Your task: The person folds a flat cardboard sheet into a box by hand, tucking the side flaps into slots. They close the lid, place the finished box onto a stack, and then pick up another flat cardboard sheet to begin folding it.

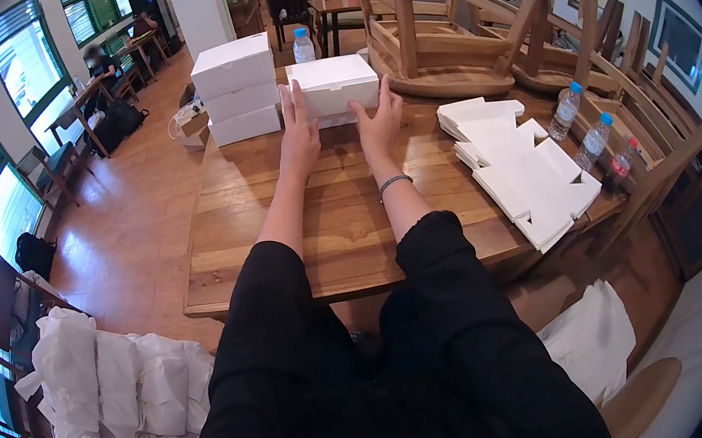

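Observation:
A closed white cardboard box [336, 88] is held between my two hands at the far side of the wooden table. My left hand [299, 133] presses its left side with fingers pointing up. My right hand [379, 122] grips the opposite side near the front corner, thumb at the front face. Under the held box, a strip of another white surface shows. Just left stands a stack of three closed white boxes [238, 92]. To the right lies a pile of flat, unfolded white box blanks [521, 161].
A blue-capped water bottle [303, 46] stands behind the box. More bottles [566, 113] line the table's right edge, beside upturned wooden chairs [452, 46]. White plastic bags [115, 383] sit at lower left. People sit at far tables by the windows.

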